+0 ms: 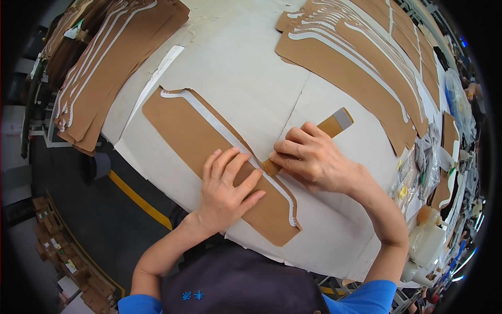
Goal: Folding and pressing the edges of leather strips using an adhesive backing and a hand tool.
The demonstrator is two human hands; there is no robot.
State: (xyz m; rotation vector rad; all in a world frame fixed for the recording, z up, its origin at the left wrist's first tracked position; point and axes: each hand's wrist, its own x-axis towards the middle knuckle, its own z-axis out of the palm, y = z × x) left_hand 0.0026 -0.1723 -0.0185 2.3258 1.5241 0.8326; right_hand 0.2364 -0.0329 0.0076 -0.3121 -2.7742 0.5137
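A long brown leather-like panel (178, 123) lies slanted on the pale work table (209, 52). A white strip (214, 121) runs along its upper right border, beside a narrow raised brown edge. My left hand (226, 191) rests flat on the panel with fingers spread, fingertips near the strip. In my right hand (314, 159) is a flat tan tool (330, 125) with a grey end pointing up and away. Its rounded lower tip touches the panel's edge, just right of my left fingers. My right fingers are wrapped round its middle and hide part of it.
Stacked brown panels with white strips lie at far left (112, 68) and far right (361, 63). A translucent plastic bottle (428, 240) and clear plastic bags (426, 162) sit by the right edge. Cardboard boxes (68, 251) stand on the floor at lower left.
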